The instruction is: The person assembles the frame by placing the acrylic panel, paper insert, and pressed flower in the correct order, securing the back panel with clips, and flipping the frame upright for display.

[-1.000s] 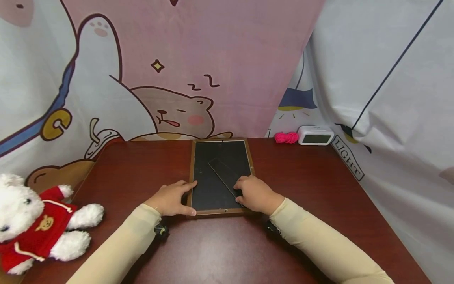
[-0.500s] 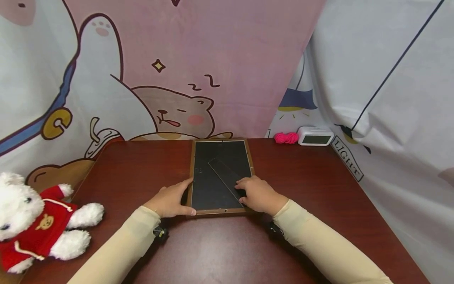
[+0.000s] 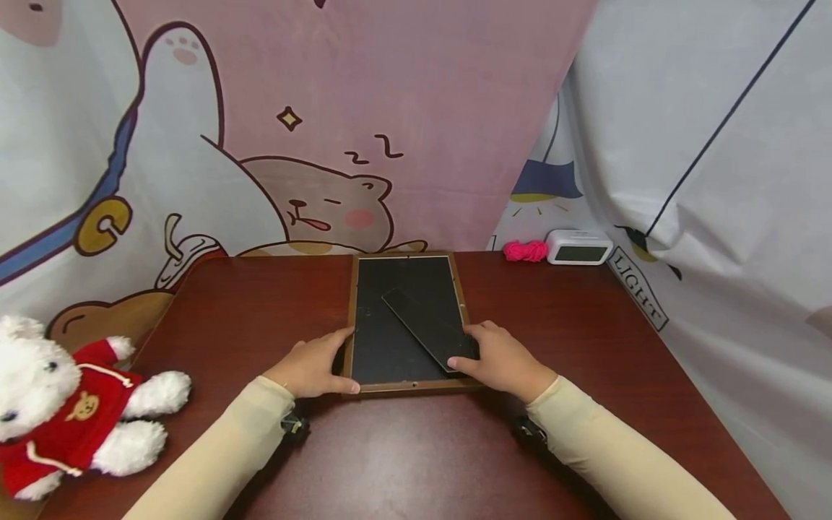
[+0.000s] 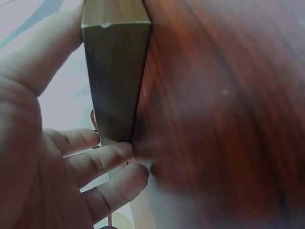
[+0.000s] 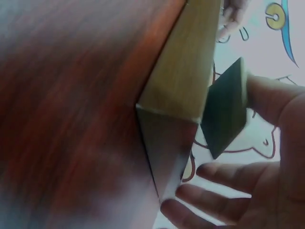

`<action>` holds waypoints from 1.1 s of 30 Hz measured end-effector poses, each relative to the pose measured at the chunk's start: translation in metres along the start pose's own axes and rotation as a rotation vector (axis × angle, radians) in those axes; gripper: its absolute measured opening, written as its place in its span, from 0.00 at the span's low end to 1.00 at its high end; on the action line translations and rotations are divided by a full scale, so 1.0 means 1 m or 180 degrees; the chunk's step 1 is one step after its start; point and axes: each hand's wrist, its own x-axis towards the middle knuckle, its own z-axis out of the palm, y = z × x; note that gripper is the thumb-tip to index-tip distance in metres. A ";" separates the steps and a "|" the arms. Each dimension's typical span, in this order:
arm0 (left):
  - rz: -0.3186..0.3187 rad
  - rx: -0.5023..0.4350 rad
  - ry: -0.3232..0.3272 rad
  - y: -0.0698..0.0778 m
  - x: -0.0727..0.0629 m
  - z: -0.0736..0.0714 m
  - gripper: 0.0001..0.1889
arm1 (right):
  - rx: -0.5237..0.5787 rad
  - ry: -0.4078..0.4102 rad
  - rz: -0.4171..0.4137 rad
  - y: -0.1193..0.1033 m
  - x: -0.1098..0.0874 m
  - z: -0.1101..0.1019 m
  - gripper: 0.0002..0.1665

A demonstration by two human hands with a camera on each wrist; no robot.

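Observation:
A picture frame with a brown wooden rim lies face down, its black back upward. On that back a black easel stand lies slantwise; in the right wrist view the stand tilts a little off the back at its near end. My left hand rests around the near left corner, thumb at the corner and fingers along the left side. My right hand is at the right side, thumb touching the stand's near end. Its other fingers extend beside the frame's right side.
A white plush toy in a red sweater lies at the left of the brown table. Pink yarn and a white digital clock stand at the back right, against the printed curtain.
My right hand has moved right, from on the stand to the frame's right side, leaving its thumb at the stand's end. The stand has tilted up slightly. My left fingers slid off the rim's top.

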 end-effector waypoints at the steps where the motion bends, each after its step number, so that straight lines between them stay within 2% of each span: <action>1: -0.0006 0.0000 -0.0004 0.001 0.000 0.000 0.60 | 0.0070 -0.0034 -0.0033 0.003 -0.001 -0.002 0.46; 8: -0.0008 -0.0048 -0.0031 0.002 0.000 -0.001 0.60 | 0.0410 -0.0254 -0.0366 0.023 -0.011 -0.009 0.46; 14: -0.0035 -0.0082 -0.0107 0.004 0.001 -0.003 0.59 | 0.0270 -0.0418 -0.0399 0.031 -0.017 -0.010 0.51; 23: 0.0004 0.0144 -0.0185 0.008 0.002 -0.009 0.59 | 0.0218 -0.0297 -0.0311 0.032 -0.017 -0.006 0.43; 33: 0.0102 0.0469 -0.0193 0.009 0.004 -0.010 0.57 | 0.0261 -0.0261 -0.0368 0.033 -0.020 -0.002 0.42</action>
